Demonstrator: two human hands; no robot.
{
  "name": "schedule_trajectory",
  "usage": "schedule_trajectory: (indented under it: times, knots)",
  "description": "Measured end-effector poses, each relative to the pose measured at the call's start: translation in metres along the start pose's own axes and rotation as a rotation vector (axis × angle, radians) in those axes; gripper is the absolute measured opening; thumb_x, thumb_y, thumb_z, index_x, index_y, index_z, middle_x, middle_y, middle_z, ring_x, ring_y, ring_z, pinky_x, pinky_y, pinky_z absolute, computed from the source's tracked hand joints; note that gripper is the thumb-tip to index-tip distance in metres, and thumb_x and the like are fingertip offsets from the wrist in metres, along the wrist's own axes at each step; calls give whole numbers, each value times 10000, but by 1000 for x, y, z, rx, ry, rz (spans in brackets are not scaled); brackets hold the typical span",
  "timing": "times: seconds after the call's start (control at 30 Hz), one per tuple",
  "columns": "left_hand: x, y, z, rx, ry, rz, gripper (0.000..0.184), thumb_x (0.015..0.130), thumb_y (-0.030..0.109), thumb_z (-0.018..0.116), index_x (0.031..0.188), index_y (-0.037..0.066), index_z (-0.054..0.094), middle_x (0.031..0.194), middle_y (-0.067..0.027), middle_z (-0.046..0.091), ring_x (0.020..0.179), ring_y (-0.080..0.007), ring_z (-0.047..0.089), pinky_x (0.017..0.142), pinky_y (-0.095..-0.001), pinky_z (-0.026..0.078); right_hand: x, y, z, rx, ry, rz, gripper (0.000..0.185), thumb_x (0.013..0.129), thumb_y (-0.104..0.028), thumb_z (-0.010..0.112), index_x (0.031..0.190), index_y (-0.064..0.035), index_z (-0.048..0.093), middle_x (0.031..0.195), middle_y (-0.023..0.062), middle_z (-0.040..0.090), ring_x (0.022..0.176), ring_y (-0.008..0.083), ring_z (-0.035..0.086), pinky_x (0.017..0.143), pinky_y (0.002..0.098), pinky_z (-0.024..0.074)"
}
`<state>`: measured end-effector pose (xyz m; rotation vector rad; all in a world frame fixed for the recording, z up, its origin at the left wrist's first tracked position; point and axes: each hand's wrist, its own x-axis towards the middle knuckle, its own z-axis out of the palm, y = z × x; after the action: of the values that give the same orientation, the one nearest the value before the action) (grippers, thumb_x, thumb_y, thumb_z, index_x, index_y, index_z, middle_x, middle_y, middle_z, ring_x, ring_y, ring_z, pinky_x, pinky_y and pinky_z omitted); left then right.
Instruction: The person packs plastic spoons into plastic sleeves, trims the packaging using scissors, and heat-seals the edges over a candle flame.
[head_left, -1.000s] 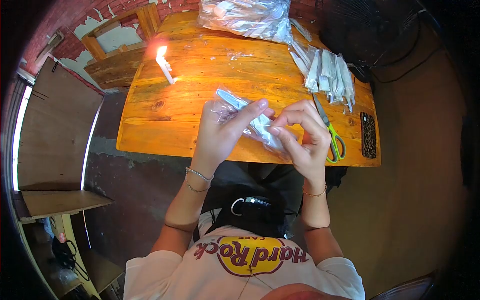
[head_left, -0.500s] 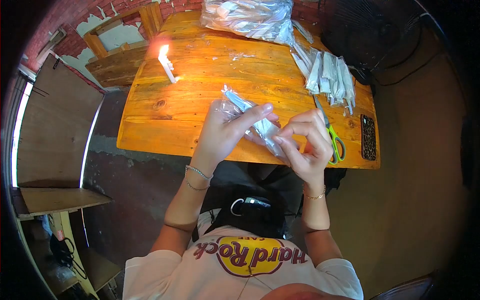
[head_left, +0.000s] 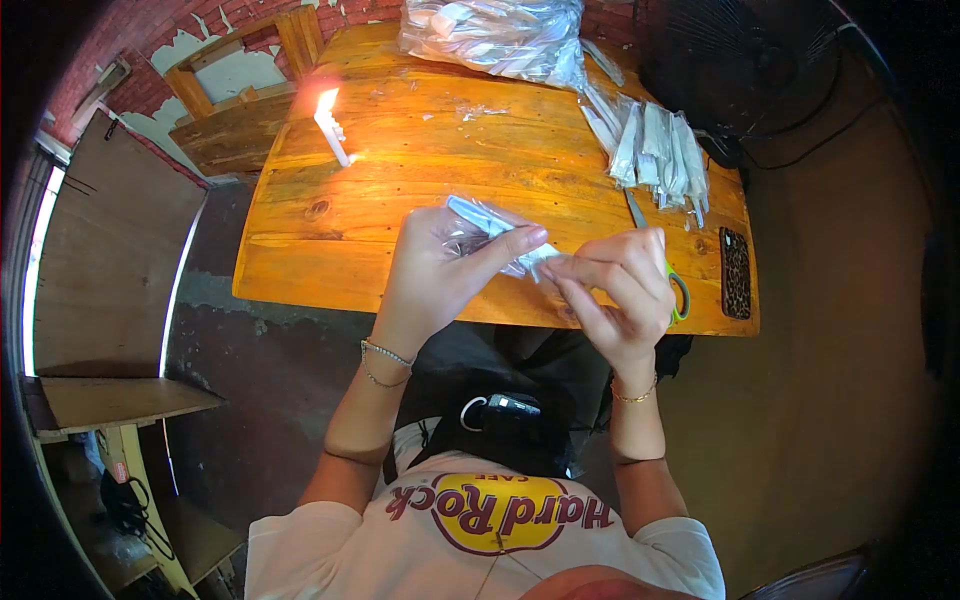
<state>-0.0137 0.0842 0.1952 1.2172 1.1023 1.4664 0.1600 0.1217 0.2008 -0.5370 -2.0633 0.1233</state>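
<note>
A slim clear plastic packet (head_left: 488,218) with white, bluish contents is held above the table's near edge. My left hand (head_left: 445,262) is closed around it, thumb pressed along its upper side. With fingertips pinched together, my right hand (head_left: 622,292) grips the packet's lower right end. Exactly what lies inside the wrapper I cannot make out. Right of my right hand, scissors (head_left: 680,293) with green handles lie partly hidden behind it, blade pointing away. A lit white candle (head_left: 332,138) stands slightly tilted at the table's left side.
Several similar wrapped packets (head_left: 655,150) lie in a row at the right of the wooden table (head_left: 400,210). A large bag of packets (head_left: 495,40) sits at the far edge. A leopard-print phone (head_left: 735,273) rests near the right corner. Beyond is a dark fan (head_left: 740,60).
My right hand has shifted slightly right and covers more of the scissors. The packet's lower end looks shorter and more gathered between my hands. My left hand has moved slightly left.
</note>
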Motion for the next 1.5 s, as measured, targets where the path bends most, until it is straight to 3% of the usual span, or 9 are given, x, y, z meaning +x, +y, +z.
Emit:
schedule_trajectory:
  times: [0.17,0.37,0.57,0.67,0.87,0.97,1.07,1.27,1.5]
  knots:
    - [0,3,-1,-21,7,-29,165,778,104,680,826,-53,660,722,-67,659,635,-72,593,573,-206,472,-2,1,-1,-114,-5,-186,212,550,-107,756,742,-93,666,736,-22,585,626,139,477,620,303,305]
    - [2,0,-1,4,-14,-41,160,777,97,680,819,-56,658,717,-65,655,633,-81,601,573,-210,484,-2,3,-4,-32,-49,-144,194,572,-89,755,741,-80,659,730,-8,576,630,149,479,619,301,317]
    - [5,-1,2,-87,-5,-41,161,785,77,665,840,-73,649,746,-95,657,645,-100,609,583,-215,512,-5,8,0,154,-60,5,175,597,-51,748,724,-54,628,720,46,580,645,182,497,605,301,351]
    - [6,-1,5,-80,16,-12,159,790,71,656,846,-78,647,755,-101,658,651,-103,613,584,-218,514,-3,3,1,253,-113,291,173,610,-45,744,729,-32,619,721,66,576,654,207,505,614,305,380]
    - [7,-7,2,-104,-3,-60,170,796,78,652,854,-81,645,760,-101,659,663,-106,616,600,-221,516,7,0,-2,251,-231,323,150,639,-52,728,729,-14,615,724,79,564,679,224,506,604,290,393]
    - [8,-6,0,63,-9,-45,150,792,54,644,877,-70,645,785,-119,659,681,-144,635,606,-246,533,8,0,-2,235,-285,375,106,673,-44,701,737,-11,623,712,84,559,679,224,501,597,287,391]
    - [9,-11,-1,-61,-6,-90,150,789,69,652,878,-51,655,780,-99,663,669,-127,630,601,-229,511,8,-1,0,270,-314,483,72,700,-35,676,748,-6,630,710,87,560,675,222,494,596,289,388]
    - [13,-13,-10,53,-52,-71,174,778,93,664,866,-56,652,754,-104,658,650,-129,628,604,-235,510,1,7,8,392,-195,299,66,704,-36,680,749,-11,638,713,80,586,661,195,495,594,279,382]
    - [16,-13,-5,-17,-82,-116,179,774,111,672,839,-54,648,733,-107,652,646,-146,633,596,-244,525,-12,10,12,430,-44,278,83,683,-21,697,748,-7,648,706,79,595,640,169,507,584,265,372]
